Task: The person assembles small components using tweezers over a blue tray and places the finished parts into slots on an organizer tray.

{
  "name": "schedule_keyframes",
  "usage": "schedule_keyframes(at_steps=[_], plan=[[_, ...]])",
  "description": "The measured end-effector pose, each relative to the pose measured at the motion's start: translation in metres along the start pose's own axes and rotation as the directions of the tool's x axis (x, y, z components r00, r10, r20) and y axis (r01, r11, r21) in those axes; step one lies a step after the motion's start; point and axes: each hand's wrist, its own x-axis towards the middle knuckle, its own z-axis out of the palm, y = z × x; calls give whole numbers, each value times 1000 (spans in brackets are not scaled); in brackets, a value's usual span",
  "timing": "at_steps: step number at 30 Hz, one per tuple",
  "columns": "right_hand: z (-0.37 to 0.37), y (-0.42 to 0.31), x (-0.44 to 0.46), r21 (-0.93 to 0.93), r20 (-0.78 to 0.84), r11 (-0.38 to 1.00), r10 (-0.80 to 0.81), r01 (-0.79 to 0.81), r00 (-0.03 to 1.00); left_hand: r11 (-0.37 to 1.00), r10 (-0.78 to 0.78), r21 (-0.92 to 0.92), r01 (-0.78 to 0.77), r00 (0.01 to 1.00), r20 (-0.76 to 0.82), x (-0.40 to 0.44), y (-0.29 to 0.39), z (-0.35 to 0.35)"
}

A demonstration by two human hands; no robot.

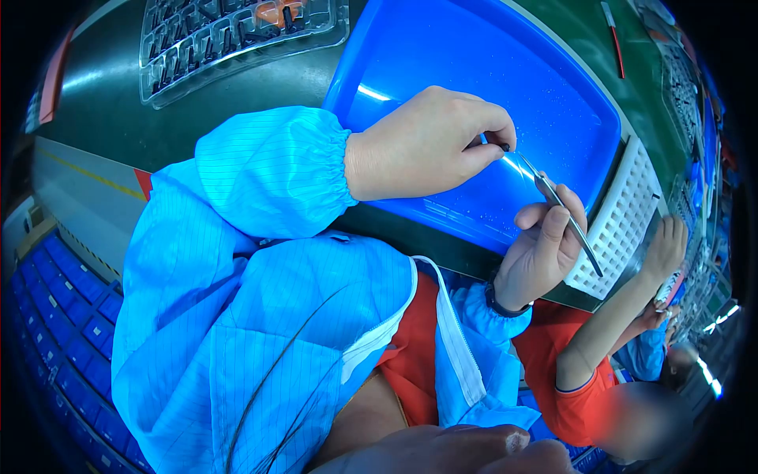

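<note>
My left hand is over the blue tray, with thumb and index finger pinched on a small black part. My fingers hide most of that part. My right hand, lower and further right, is closed around metal tweezers. The tweezers slant up and left, with their tips close to the black part; whether they touch it I cannot tell. Tiny pale specks lie scattered on the tray's floor.
A clear compartmented tray holds many black parts and something orange. A white perforated tray lies beside the blue one. A red pen-like stick rests on the green table. At right sits a co-worker in red, one arm raised nearby.
</note>
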Motion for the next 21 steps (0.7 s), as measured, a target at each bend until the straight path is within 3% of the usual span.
schedule_keyframes(at_steps=[6,21], plan=[[2,-1,0,17,75,1000,9,-11,997,1000,4,7,-4,1000,-1,0,1,0],[6,1,-1,-12,30,1000,-9,9,1000,1000,4,2,-4,1000,-7,-2,1,0]])
